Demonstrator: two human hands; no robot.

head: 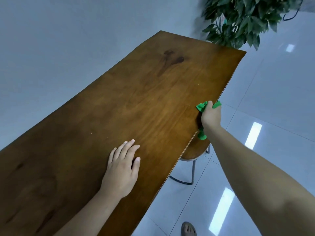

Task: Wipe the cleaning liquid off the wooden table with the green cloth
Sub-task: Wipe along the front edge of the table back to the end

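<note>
Right hand (210, 117) grip closed on green cloth (201, 106) at wooden bench's (119, 99) right edge. Left hand (121, 169) flat, open, palm on near bench.

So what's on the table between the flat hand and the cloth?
Nothing: in the head view, only bare table lies between the left hand and the cloth gripped by the right hand.
</note>
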